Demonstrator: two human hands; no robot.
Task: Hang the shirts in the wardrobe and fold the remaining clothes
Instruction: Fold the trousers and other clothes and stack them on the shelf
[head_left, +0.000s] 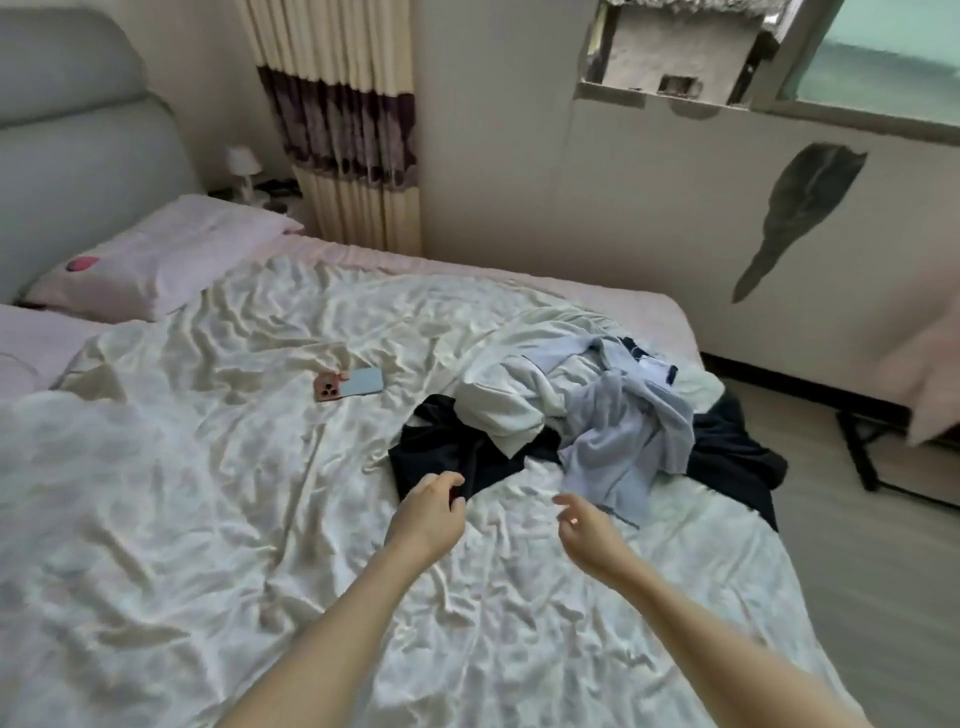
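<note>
Two hands, left hand (428, 512) pinching dark garment (441, 447) edge, right hand (589, 527) loosely spread

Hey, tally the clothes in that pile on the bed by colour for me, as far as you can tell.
Dark navy or black garment: 2, the second one lying behind
White garment: 1
Pale blue garment: 1
Total: 4 visible pieces; the tangle may hide more.

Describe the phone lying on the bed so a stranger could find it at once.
Start at the wide bed under its crumpled white satin sheet. Left of the heap of clothes and apart from it, the flat rectangular phone lies alone on the sheet. It is the only hard-edged thing there: pale blue, with a pink camera end showing dark lenses.
</note>
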